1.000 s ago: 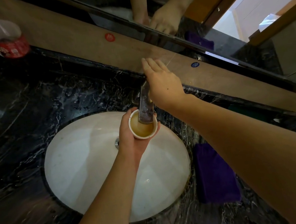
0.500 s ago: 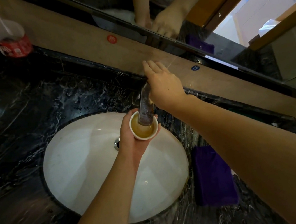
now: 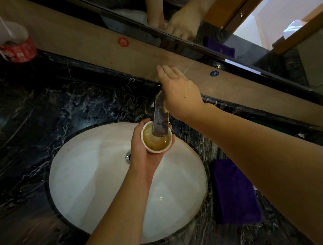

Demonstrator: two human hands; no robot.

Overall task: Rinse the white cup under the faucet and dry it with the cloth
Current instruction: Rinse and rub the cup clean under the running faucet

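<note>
Left hand [image 3: 143,152] is wrapped around the white cup [image 3: 156,137], fingers curled on its side, holding it up over the sink [image 3: 93,172]; the left arm reaches up from the bottom of the view; the cup stands upright, its mouth facing up and its long way going up and down; brown water sits inside it; the end of the faucet [image 3: 160,115] hangs right over the cup's mouth. Right hand [image 3: 179,95] lies flat on top of the faucet, fingers straight, close together and pointing at the wall; I cannot tell if it grips anything under the palm; the right arm comes in from the right side. A purple cloth [image 3: 234,192] lies on the dark worktop [image 3: 23,124] just right of the sink; a red bottle [image 3: 13,44] stands far off at the back left.
</note>
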